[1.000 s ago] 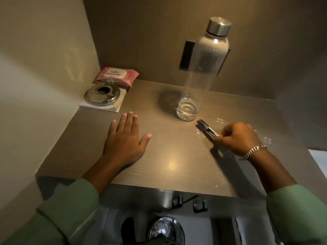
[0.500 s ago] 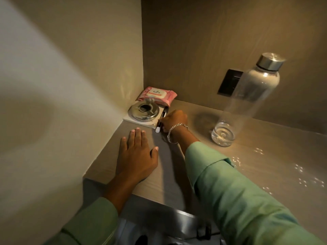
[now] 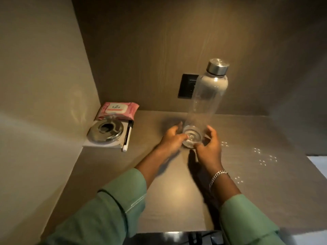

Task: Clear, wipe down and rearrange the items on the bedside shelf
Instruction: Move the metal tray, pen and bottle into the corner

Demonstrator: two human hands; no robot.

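A tall clear water bottle [image 3: 205,99] with a silver cap stands upright on the wooden bedside shelf [image 3: 256,188], a little water in its base. My left hand [image 3: 172,137] curls around the left of the bottle's base and my right hand [image 3: 209,147] closes on the right of it. A black marker with a white end [image 3: 127,136] lies along the right edge of a white card [image 3: 106,145] in the back left corner. On the card rests a round metal dish [image 3: 106,132]. A pink wipes pack [image 3: 117,110] leans behind it.
A black wall socket [image 3: 187,87] sits on the back panel behind the bottle. Walls close the shelf at the left and back. Small light spots lie on the shelf to the right. Metal fittings show below the front edge [image 3: 185,237].
My right hand carried the marker to the left corner, left it beside the metal dish and came back. My left hand lifted off the shelf. Both hands now meet at the bottle's base.
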